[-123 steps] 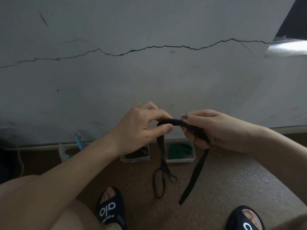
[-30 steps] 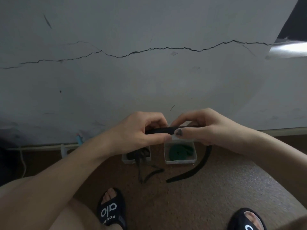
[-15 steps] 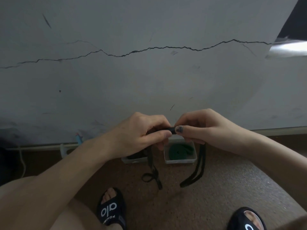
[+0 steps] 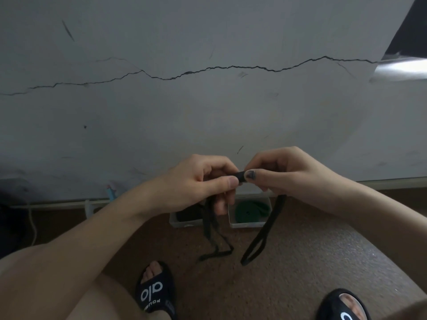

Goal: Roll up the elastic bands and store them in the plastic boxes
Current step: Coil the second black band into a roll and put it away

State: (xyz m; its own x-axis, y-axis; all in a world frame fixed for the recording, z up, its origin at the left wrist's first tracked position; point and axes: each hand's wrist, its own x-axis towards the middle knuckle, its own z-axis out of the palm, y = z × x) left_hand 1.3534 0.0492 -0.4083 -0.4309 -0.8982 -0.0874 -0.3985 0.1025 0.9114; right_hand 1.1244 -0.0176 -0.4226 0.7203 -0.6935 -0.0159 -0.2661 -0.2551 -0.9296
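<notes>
Your left hand [image 4: 198, 183] and right hand [image 4: 284, 174] meet just below the middle of the frame, and both pinch the black elastic band [image 4: 240, 176] — thumb and curled fingers closed on a short stretch of it that shows as a dark tab between the two thumbs. From your left hand a tangle of the band hangs down and trails onto the floor at lower centre; from your right hand a long doubled loop hangs down to the right of it, its end lying on the floor.

Behind your hands, against the foot of the wall, stand two clear plastic boxes side by side. The left box [image 4: 182, 224] is partly hidden by your left fingers and the hanging band, and holds something dark that you cannot make out. The right box [image 4: 245, 225] holds a rolled green band [image 4: 251, 210].

The brown speckled floor [image 4: 300, 262] fills the lower frame, with your black slides at the bottom edge — the left slide [image 4: 154, 294] bearing white lettering, the right slide [image 4: 342, 308] cut off at lower right. A long crack [image 4: 208, 70] runs across the grey wall [image 4: 208, 116] in the upper frame.
</notes>
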